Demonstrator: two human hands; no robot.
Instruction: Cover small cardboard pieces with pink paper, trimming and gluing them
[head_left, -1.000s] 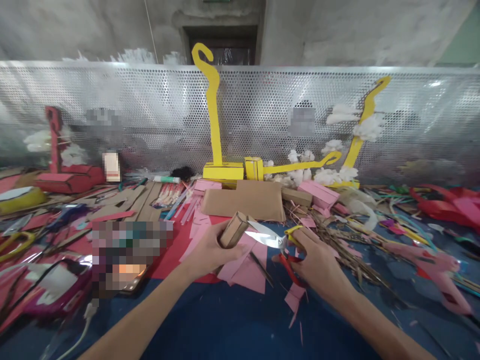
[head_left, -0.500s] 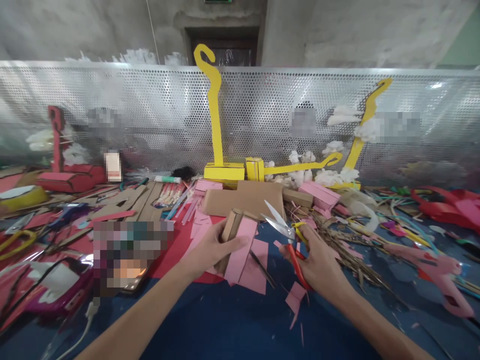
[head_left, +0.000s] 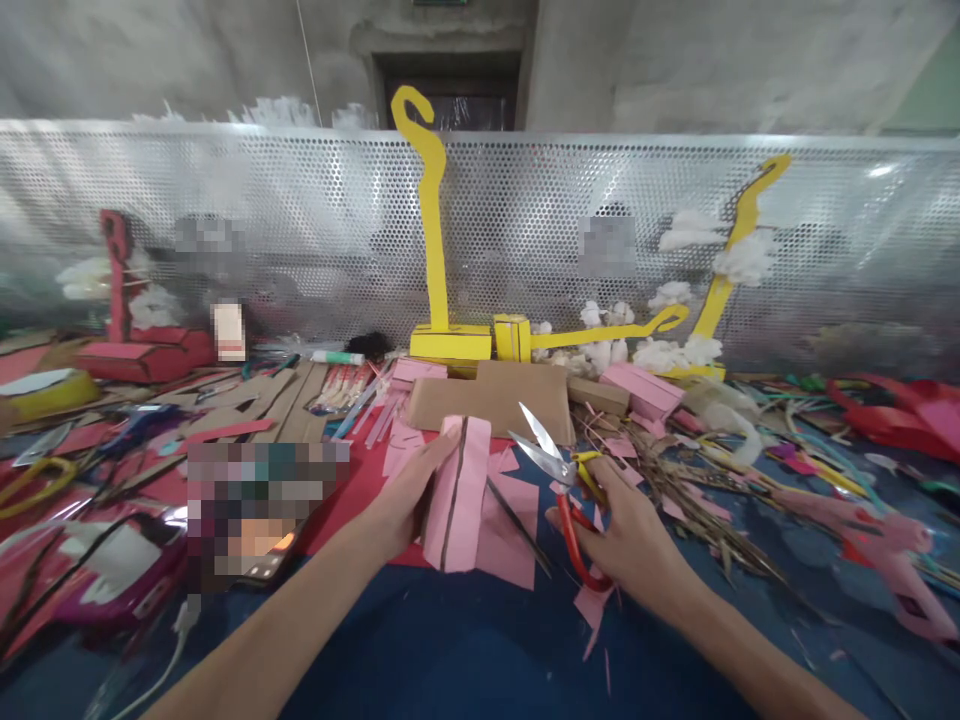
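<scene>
My left hand (head_left: 409, 490) grips a small cardboard box covered with pink paper (head_left: 471, 500), a dark seam running down its visible side. Its fingers are mostly hidden behind the box. In my right hand (head_left: 622, 520) is a pair of scissors (head_left: 559, 465) with red and yellow handles, the blades spread apart and pointing up and left, just right of the box without touching it. Under and beside the box lies a sheet of pink paper (head_left: 510, 545), with a thin dark stick (head_left: 525, 530) across it. Pink scraps (head_left: 592, 610) lie below the scissors.
Yellow hook-shaped cardboard pieces (head_left: 433, 240) stand against a perforated metal panel (head_left: 300, 200). A brown cardboard sheet (head_left: 517, 390) lies behind my hands. To the right are dry twigs (head_left: 697, 500) and a pink glue gun (head_left: 870, 540); at left, a purple case (head_left: 112, 570) and yellow-handled scissors (head_left: 37, 485).
The box has turned in my left hand, so a pink side with a dark seam now shows instead of bare brown cardboard. The scissors have shifted slightly left, toward the box.
</scene>
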